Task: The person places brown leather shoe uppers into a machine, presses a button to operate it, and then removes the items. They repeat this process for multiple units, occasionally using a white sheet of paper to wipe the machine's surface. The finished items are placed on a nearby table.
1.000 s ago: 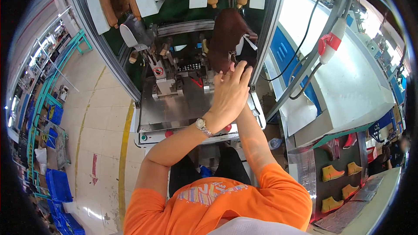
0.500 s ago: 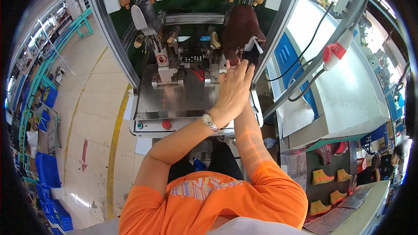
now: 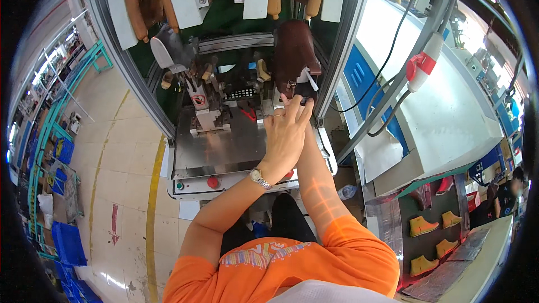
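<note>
A dark brown leather boot upper (image 3: 295, 50) is fitted over the right-hand form of the machine. Its lower end shows a white flap (image 3: 310, 80) and a black piece beneath. My left hand (image 3: 284, 137), with a wristwatch (image 3: 259, 178) on its arm, reaches across to that lower end, and its fingertips close on the edge there. Behind it my right hand is mostly covered, so its fingers cannot be made out; the right forearm (image 3: 314, 174) leads up to the same spot. The left-hand form (image 3: 168, 50) carries no upper.
Brown padded U-shaped clamps (image 3: 133, 0) hang above the forms. A red button (image 3: 213, 182) and a green button (image 3: 179, 186) sit on the machine's front edge. To the right are a metal post, a cable with a red-and-white plug (image 3: 421, 63), and several yellow boots (image 3: 422, 225) on a belt.
The whole view has shifted, so the machine appears lower and more of the clamps shows. Both hands stay at the lower end of the boot upper, the left still over the right.
</note>
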A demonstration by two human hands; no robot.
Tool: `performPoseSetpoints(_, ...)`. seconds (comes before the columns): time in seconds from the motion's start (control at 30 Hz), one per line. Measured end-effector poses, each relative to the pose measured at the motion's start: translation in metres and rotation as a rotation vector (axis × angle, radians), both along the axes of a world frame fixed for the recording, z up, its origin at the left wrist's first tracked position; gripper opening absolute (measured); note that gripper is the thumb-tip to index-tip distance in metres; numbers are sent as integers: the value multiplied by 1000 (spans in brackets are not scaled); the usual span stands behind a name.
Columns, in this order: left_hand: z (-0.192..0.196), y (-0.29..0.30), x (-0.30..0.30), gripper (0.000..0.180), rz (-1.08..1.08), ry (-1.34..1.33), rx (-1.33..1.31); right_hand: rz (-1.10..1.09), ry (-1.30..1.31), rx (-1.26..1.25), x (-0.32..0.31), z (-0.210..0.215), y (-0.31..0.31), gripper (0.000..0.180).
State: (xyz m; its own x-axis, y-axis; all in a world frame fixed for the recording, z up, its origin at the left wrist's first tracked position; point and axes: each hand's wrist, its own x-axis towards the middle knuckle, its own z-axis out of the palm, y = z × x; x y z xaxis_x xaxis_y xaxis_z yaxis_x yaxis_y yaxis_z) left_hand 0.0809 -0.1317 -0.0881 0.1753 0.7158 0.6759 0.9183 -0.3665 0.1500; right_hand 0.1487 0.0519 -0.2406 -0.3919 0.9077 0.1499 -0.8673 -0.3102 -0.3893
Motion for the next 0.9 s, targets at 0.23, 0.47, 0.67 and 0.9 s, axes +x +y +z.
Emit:
performPoseSetpoints(0.23,2,3,2,59,8,20,-41,-12,7,-13,1,-11,-2,26)
performPoseSetpoints(0.47,-4,3,1,58,10,11,-47,-23,-16,-22,2,-14,-12,24)
performPoseSetpoints(0.67,-4,6,-2,57,-125,-70,-20,-85,-197,-87,12,-10,1,21)
performPoseSetpoints(0.9,-92,-36,-57,49,-272,-128,-132,-1105,-1182,77,116,-76,-48,39)
